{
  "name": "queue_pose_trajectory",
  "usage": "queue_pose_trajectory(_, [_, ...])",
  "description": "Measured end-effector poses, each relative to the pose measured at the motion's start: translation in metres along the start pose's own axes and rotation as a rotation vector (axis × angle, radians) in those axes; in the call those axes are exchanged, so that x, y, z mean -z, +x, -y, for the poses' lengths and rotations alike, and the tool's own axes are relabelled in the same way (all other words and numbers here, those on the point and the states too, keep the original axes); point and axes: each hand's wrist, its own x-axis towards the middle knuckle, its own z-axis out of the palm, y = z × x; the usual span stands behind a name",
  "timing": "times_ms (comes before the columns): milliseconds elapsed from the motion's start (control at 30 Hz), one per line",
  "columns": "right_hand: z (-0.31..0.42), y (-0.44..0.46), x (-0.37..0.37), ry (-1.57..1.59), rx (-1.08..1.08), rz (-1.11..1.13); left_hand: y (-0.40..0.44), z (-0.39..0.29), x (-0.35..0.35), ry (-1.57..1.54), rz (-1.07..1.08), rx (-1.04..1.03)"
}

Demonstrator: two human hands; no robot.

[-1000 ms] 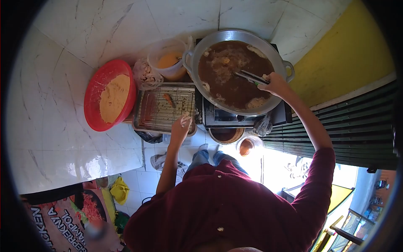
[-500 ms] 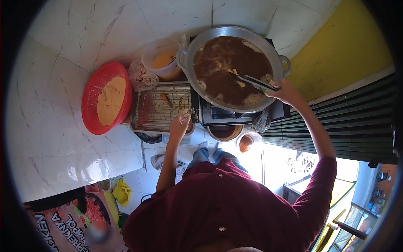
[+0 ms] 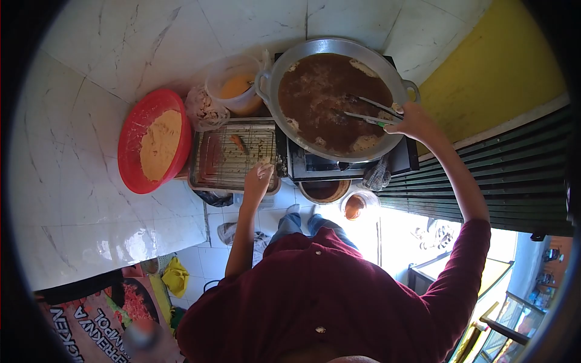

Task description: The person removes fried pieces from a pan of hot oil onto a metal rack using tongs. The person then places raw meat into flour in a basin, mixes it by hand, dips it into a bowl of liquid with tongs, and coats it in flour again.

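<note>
My right hand (image 3: 417, 124) grips metal tongs (image 3: 367, 116) at the right side of a large wok (image 3: 331, 46). The tongs' two arms are spread, and their tips are in the bubbling brown oil (image 3: 321, 91). Pale floury pieces float near the wok's edge. My left hand (image 3: 260, 176), dusted with flour, is closed at the near right corner of a tray with a wire rack (image 3: 212, 154); whether it holds anything is too small to tell. One brown fried piece (image 3: 238, 143) lies on the rack.
A red basin (image 3: 125, 145) of flour stands at the left. Beside it are a plastic bag of pale pieces (image 3: 204, 109) and a clear tub (image 3: 219, 78) of yellow liquid. Below the stove (image 3: 396, 163) are a pot (image 3: 324, 191) and a bucket (image 3: 368, 199). A green shutter (image 3: 484, 181) is right.
The tongs first closed around a yellowish piece in the oil, then spread again; that piece is no longer visible. My left hand has stayed by the tray. The view has shifted slightly.
</note>
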Motion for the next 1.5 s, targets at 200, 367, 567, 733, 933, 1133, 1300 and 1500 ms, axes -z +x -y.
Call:
queue_pose_trajectory(200, [0.002,0.042,-0.028,0.017,0.021,0.133,0.001,0.007,0.001,-0.029,0.01,0.011])
queue_pose_trajectory(367, [0.002,0.047,-0.034,0.023,0.03,0.158,-0.001,-0.004,0.005,0.013,0.058,0.046])
queue_pose_trajectory(567, [-0.005,0.032,-0.032,0.058,0.018,0.176,0.004,0.006,0.004,0.017,0.022,0.012])
queue_pose_trajectory(733, [0.012,0.001,-0.006,0.122,-0.009,0.122,0.002,-0.008,0.006,0.033,0.048,0.023])
queue_pose_trajectory(933, [-0.014,-0.016,-0.015,0.141,-0.089,0.147,0.003,0.0,0.002,-0.002,0.036,0.018])
queue_pose_trajectory(1133, [-0.023,-0.027,-0.003,0.2,-0.18,0.307,0.002,-0.001,0.001,0.01,0.043,-0.003])
queue_pose_trajectory(1300, [-0.044,-0.035,-0.001,0.578,-0.321,0.346,0.001,0.001,0.0,0.033,0.051,-0.001])
queue_pose_trajectory(1500, [-0.062,-0.034,-0.001,0.704,-0.42,0.348,-0.001,0.003,-0.002,-0.006,0.049,-0.015])
